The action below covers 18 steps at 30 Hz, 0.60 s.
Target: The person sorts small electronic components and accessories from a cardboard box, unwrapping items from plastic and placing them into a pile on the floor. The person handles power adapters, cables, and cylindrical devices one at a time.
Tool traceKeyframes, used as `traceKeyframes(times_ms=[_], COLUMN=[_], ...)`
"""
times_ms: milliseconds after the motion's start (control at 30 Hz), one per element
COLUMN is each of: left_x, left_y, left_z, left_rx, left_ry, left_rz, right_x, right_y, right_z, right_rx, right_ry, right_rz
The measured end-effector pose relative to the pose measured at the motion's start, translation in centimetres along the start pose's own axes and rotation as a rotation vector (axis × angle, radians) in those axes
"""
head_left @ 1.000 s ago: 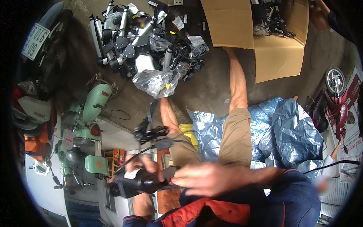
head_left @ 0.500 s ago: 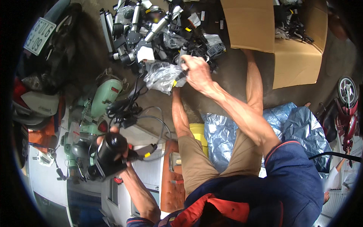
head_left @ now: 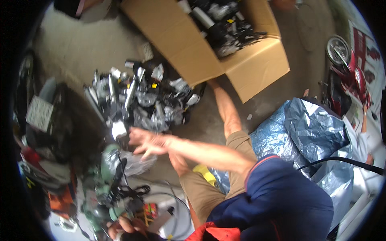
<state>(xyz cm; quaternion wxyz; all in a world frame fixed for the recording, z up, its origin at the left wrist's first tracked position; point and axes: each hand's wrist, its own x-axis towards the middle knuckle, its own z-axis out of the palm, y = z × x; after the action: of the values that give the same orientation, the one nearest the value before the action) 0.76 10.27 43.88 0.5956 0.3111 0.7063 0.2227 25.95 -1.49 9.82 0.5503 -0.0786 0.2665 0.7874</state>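
Observation:
My right hand (head_left: 148, 142) is blurred but has its fingers spread, with nothing in its grip. Just below it is a clear plastic bag (head_left: 134, 164), loose and crumpled; whether the fingers touch it I cannot tell. At the lower edge my left hand (head_left: 124, 228) shows only in part, its fingers curled round a black cylindrical device that is mostly hidden. Black cables (head_left: 126, 193) hang tangled above that hand, and one loops to its right. Beyond my right hand lies a pile of silver tubular actuators (head_left: 130, 92), black parts and plastic wrap on the floor.
An open cardboard box (head_left: 193, 60) with similar parts stands ahead. Silver-blue plastic sheeting (head_left: 317, 124) lies at right, near a red motorbike (head_left: 358, 80). Parked motorbikes (head_left: 44, 160) crowd the left. A yellow container (head_left: 204, 173) is beside my leg. A person's arm (head_left: 364, 120) shows far right.
My right hand has let go of the plastic bag and opened. My left hand has moved down toward the lower edge with the black device. The view has turned, bringing the box further in.

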Motion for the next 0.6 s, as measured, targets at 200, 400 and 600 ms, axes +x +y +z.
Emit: traceKeyframes(times_ms=[200,400,600], left_x=[-6.9,-5.4,-2.3], left_y=[-4.6,-5.5,-4.8], left_z=[7.1,16.6,28.2], left_rx=[0.097,0.171,0.226], left_ry=[0.145,-0.034,-0.343], left_rz=[-0.143,-0.207,-0.209], right_x=[3.0,-4.4,-23.7], right_y=[-6.2,-12.7,-22.6], right_z=[11.7,8.9,13.3], right_rx=[0.487,-0.052,-1.088], right_ry=[-0.215,0.373,0.289], right_rz=[-0.013,-0.971,-0.96])
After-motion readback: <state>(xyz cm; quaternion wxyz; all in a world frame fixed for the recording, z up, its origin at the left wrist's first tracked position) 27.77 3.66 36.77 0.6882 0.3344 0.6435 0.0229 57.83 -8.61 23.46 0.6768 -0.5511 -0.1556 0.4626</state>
